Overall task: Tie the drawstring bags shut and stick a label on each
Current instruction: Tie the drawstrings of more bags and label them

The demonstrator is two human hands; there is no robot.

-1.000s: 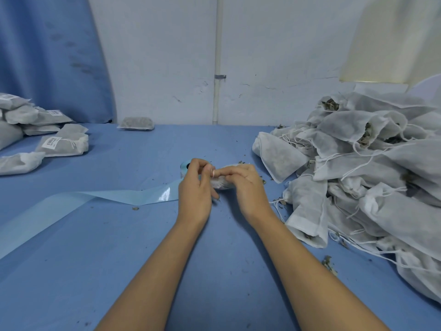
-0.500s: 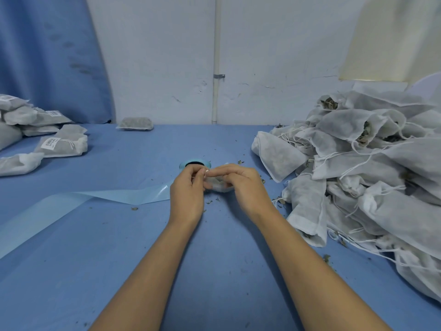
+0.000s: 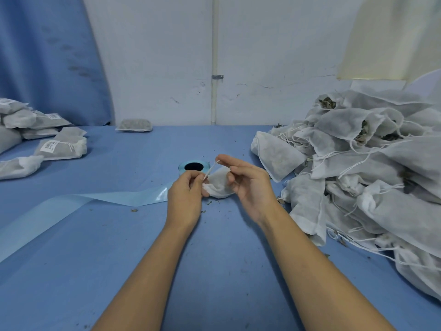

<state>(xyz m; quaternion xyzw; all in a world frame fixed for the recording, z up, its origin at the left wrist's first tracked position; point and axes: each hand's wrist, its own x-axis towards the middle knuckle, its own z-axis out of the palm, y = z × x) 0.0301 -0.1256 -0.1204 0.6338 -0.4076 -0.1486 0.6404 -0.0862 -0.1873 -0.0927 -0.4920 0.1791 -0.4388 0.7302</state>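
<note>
A small white drawstring bag lies on the blue table between my hands. My left hand pinches the bag's gathered neck and its white string. The string runs taut up and right to my right hand, whose thumb and forefinger pinch its far end while the other fingers curl loosely over the bag. Just behind the hands sits a light blue label roll. Its backing strip trails off to the left across the table.
A big heap of untied white bags with loose strings fills the right side. Labelled, tied bags lie stacked at the far left. One more grey bag rests by the back wall. Dried herb crumbs dot the blue table.
My hands have drawn apart. The right hand lifted and pulled the string up and right, stretching it taut; the left hand stayed at the bag's neck. The label roll is now uncovered.
</note>
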